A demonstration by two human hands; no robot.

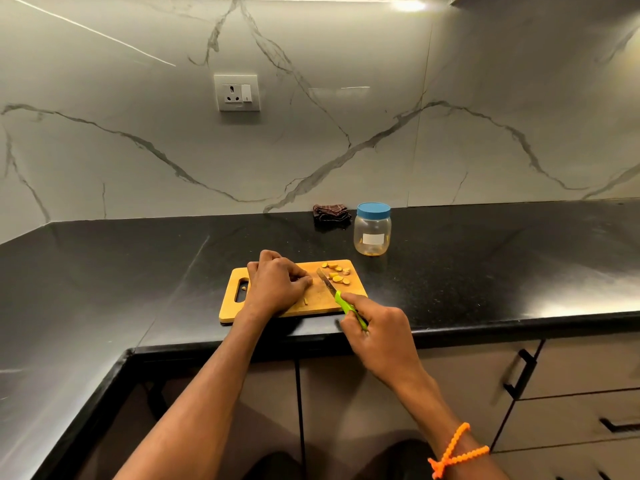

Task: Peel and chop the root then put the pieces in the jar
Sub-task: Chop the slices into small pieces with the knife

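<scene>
One folded cloth point(331, 213), lidded jar point(372, 229) beside

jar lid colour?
Blue. The lid sits on the clear plastic jar behind the cutting board, clearest in the head view.

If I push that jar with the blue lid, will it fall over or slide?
The jar looks wide and squat, so a low push would probably slide it along the smooth black counter rather than tip it. It seems nearly empty, with only a few bits at the bottom, so it is likely light. Its blue lid is on, so little should spill.
</scene>
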